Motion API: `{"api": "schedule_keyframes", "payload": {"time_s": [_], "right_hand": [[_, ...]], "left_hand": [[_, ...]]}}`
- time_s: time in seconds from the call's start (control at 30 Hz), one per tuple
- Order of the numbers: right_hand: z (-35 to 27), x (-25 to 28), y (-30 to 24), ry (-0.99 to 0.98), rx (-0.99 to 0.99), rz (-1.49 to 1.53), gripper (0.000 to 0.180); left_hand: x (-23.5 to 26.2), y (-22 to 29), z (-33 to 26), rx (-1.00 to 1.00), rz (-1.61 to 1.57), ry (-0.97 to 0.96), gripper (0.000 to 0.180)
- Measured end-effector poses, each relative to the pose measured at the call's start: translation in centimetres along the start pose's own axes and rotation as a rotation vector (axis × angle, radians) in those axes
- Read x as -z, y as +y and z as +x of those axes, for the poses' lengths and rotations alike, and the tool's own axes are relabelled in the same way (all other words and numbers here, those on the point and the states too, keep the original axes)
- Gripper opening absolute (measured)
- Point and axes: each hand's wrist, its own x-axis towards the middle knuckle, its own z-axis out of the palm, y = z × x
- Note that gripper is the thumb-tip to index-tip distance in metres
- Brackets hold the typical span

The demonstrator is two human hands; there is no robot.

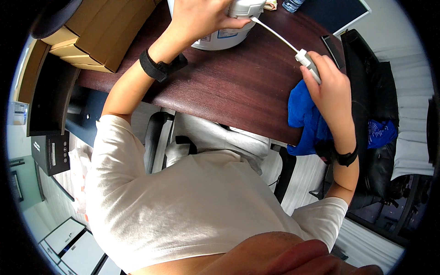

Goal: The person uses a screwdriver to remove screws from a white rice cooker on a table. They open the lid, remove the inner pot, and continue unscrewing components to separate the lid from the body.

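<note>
A round white plastic container (219, 45) with printed labels stands at the far edge of the view, its top cut off. My left hand (199, 18) grips its upper part, thumb pressed along the side below a white latch-like piece; the other fingers are partly out of view. In my right hand (331, 82) is a slim tool with a grey-and-white handle (308, 64) and a long thin white shaft (277, 36). The shaft's small white tip touches or nearly touches the container beside my left thumb. Below my right hand a blue cloth (303, 105) drapes over the table's edge.
The dark reddish-brown table (220, 87) carries stacked cardboard boxes (112, 27) at left, a clear bottle (292, 4) at the back and a black phone-like slab (332, 51) at right. A black chair armrest (156, 133) stands near the front edge.
</note>
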Motion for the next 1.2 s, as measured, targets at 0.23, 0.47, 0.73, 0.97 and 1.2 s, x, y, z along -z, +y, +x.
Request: {"api": "schedule_keyframes", "payload": {"time_s": [0.23, 0.47, 0.73, 0.97, 1.2], "right_hand": [[0.4, -0.6, 1.7, -0.069, -0.027, 0.313, 0.024], [0.0, -1.6, 2.5, -0.464, -0.573, 1.057, 0.024], [-2.0, -4.4, 0.4, -0.605, -0.943, 1.972, 0.039], [-2.5, -5.6, -0.9, -0.388, -0.777, 1.597, 0.033], [-2.1, -4.9, 0.5, 0.171, -0.175, 0.392, 0.021]], "left_hand": [[0.1, 0.0, 0.1, -0.009, 0.012, 0.005, 0.079], [0.3, 0.3, 0.1, 0.011, -0.001, -0.038, 0.08], [0.2, 0.5, 0.3, 0.021, 0.002, -0.044, 0.082], [0.3, 0.1, 0.4, 0.014, 0.025, -0.06, 0.084], [0.1, 0.0, 0.2, 0.012, 0.025, -0.072, 0.085]]}}
